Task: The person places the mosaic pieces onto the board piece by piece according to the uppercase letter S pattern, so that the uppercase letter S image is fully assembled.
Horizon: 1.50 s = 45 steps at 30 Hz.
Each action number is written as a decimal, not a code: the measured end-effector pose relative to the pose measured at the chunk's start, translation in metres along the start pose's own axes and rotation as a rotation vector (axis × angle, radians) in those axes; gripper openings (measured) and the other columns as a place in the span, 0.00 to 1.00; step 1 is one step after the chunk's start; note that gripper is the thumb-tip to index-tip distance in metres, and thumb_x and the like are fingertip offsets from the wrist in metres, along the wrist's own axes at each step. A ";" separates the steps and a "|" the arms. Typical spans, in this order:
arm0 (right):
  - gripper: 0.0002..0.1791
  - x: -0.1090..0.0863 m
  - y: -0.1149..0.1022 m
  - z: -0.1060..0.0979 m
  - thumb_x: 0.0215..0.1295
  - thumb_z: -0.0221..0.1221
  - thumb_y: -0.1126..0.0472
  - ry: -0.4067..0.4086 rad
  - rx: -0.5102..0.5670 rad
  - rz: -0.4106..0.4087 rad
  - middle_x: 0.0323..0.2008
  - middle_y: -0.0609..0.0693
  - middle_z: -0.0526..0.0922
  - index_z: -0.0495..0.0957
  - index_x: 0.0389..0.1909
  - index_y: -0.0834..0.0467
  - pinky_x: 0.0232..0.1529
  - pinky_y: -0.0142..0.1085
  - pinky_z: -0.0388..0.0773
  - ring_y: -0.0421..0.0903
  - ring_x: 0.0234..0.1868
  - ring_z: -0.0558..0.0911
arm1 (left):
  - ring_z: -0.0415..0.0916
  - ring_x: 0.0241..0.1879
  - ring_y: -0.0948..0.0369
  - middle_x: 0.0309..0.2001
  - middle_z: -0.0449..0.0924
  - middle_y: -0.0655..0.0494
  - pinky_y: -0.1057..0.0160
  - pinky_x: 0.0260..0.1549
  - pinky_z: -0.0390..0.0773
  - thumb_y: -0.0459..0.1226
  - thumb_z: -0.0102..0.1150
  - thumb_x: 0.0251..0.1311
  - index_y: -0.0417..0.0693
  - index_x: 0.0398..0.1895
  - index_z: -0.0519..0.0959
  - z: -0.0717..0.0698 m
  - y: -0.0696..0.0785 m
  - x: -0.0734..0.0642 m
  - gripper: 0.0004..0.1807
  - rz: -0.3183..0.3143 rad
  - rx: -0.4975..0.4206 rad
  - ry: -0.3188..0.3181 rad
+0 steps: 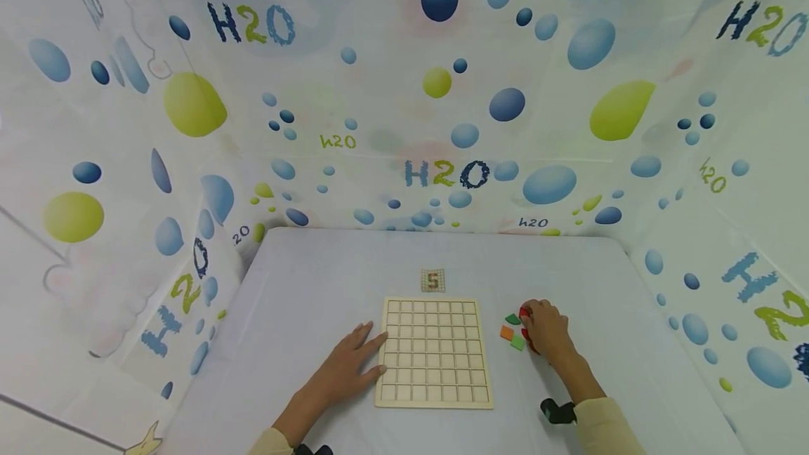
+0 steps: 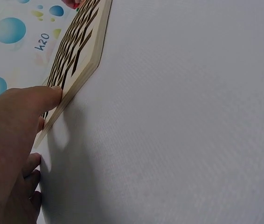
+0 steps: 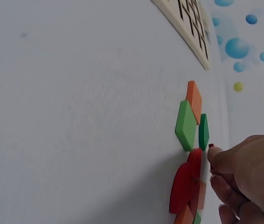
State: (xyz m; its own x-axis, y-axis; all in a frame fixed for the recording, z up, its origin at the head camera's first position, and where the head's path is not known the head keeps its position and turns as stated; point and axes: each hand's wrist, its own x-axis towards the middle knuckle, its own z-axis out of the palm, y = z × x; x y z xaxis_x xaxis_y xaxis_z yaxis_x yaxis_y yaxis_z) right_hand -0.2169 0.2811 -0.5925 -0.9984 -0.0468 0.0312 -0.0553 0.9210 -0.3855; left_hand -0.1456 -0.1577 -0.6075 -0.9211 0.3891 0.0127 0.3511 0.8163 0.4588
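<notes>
1 pale wooden square board [image 1: 419,346] w/ 7 x 7 cells; 1 sm. beige card [image 1: 432,280]; 1 flat dk. green pc. [image 3: 204,131]; min. 1 flat lt. green pc. [image 3: 186,126]; min. 2 flat orange pcs. [image 3: 195,99]; min. 2 flat red pcs. [image 3: 179,186]; pile partly hidden.

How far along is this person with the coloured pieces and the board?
Done: the wooden grid board is laid out, the patterned card beyond it; its cells hold no pieces yet. In hand: the right hand pinches a red piece; the left hand touches the board's edge. Left, probably: the orange pieces, green pieces and other red pieces beside the board.
</notes>
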 end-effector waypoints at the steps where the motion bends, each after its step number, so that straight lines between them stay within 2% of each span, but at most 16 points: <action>1: 0.15 0.001 -0.001 0.000 0.74 0.64 0.65 -0.003 0.009 0.005 0.50 0.67 0.82 0.79 0.56 0.69 0.48 0.62 0.77 0.65 0.52 0.81 | 0.57 0.81 0.40 0.81 0.60 0.41 0.36 0.77 0.61 0.56 0.61 0.73 0.57 0.79 0.70 0.000 0.001 0.000 0.35 -0.002 -0.003 -0.001; 10: 0.15 0.009 -0.021 0.005 0.73 0.65 0.64 0.019 0.076 0.028 0.49 0.64 0.83 0.80 0.55 0.67 0.50 0.62 0.77 0.63 0.53 0.81 | 0.56 0.81 0.40 0.82 0.59 0.41 0.36 0.77 0.61 0.55 0.62 0.73 0.57 0.79 0.70 -0.001 0.002 0.001 0.35 -0.009 -0.014 -0.003; 20: 0.12 0.008 -0.050 0.011 0.70 0.66 0.66 0.073 0.138 -0.095 0.46 0.61 0.83 0.81 0.51 0.66 0.47 0.63 0.77 0.62 0.49 0.82 | 0.56 0.81 0.40 0.82 0.59 0.41 0.35 0.77 0.60 0.55 0.61 0.73 0.58 0.79 0.69 -0.003 0.003 -0.001 0.35 -0.008 -0.028 -0.005; 26: 0.11 0.011 -0.061 0.023 0.70 0.66 0.65 0.056 0.139 -0.080 0.45 0.60 0.83 0.82 0.50 0.64 0.46 0.58 0.76 0.61 0.50 0.82 | 0.55 0.81 0.40 0.82 0.58 0.42 0.35 0.77 0.60 0.56 0.61 0.73 0.58 0.80 0.68 -0.003 0.002 -0.001 0.36 -0.010 -0.031 -0.014; 32: 0.13 0.013 -0.072 0.030 0.71 0.66 0.63 0.011 0.157 -0.087 0.46 0.59 0.83 0.82 0.52 0.64 0.47 0.58 0.76 0.60 0.50 0.82 | 0.55 0.81 0.40 0.82 0.59 0.41 0.35 0.77 0.60 0.56 0.61 0.73 0.58 0.80 0.68 -0.003 0.001 -0.001 0.36 -0.004 -0.026 -0.010; 39: 0.15 0.010 -0.090 0.035 0.72 0.66 0.63 -0.014 0.203 -0.086 0.47 0.59 0.84 0.81 0.56 0.66 0.54 0.56 0.77 0.56 0.51 0.82 | 0.55 0.81 0.40 0.82 0.58 0.42 0.35 0.77 0.60 0.57 0.60 0.73 0.59 0.80 0.68 -0.002 0.000 -0.001 0.36 -0.007 -0.027 -0.010; 45: 0.11 0.011 -0.098 0.041 0.71 0.67 0.64 -0.010 0.202 -0.152 0.43 0.56 0.83 0.82 0.51 0.63 0.50 0.58 0.78 0.54 0.47 0.82 | 0.55 0.81 0.39 0.82 0.58 0.42 0.34 0.76 0.61 0.57 0.61 0.72 0.59 0.80 0.68 -0.001 -0.002 0.000 0.36 0.000 -0.037 -0.016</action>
State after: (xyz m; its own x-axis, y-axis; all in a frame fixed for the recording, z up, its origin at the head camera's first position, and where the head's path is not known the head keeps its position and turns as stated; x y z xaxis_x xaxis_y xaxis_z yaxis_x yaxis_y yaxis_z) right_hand -0.2227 0.1744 -0.5924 -0.9784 -0.1837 0.0942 -0.2049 0.8073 -0.5535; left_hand -0.1465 -0.1598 -0.6075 -0.9183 0.3960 -0.0014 0.3443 0.8001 0.4912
